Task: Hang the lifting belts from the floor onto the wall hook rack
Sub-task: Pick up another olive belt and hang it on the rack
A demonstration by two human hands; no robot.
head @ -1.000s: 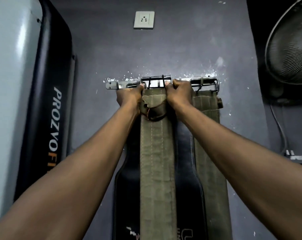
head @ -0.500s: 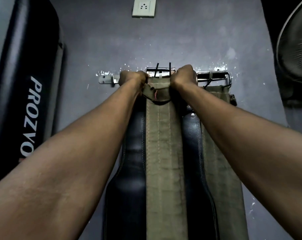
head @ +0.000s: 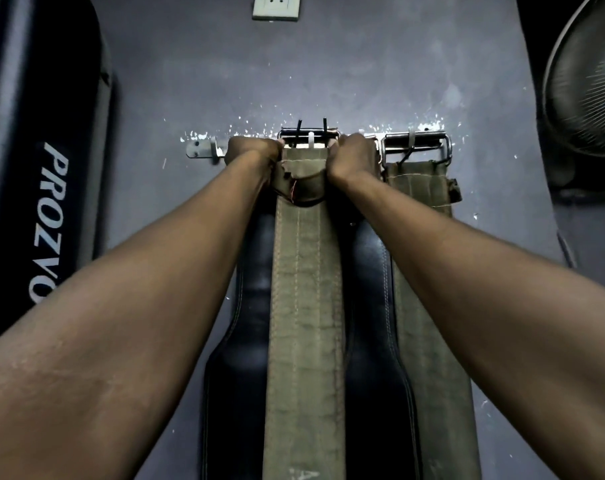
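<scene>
An olive canvas lifting belt point(head: 304, 306) hangs down the grey wall in the middle, its metal buckle point(head: 309, 135) up at the wall hook rack point(head: 204, 148). My left hand point(head: 252, 152) grips the belt's top left corner and my right hand point(head: 351, 155) grips its top right corner, both fists closed beside the buckle. Behind it hangs a black leather belt point(head: 374, 358). A second olive belt point(head: 422, 209) hangs from its own buckle point(head: 415, 138) at the rack's right end.
A black padded bench point(head: 48, 174) with white lettering stands upright at the left. A wall socket point(head: 276, 6) sits above the rack. A fan point(head: 588, 74) with a wire guard is at the right, a cable below it.
The view has shifted slightly, so the rack sits a little lower and closer. The buckle's prongs now stick up above the rack. Both hands keep their grip at the belt's top.
</scene>
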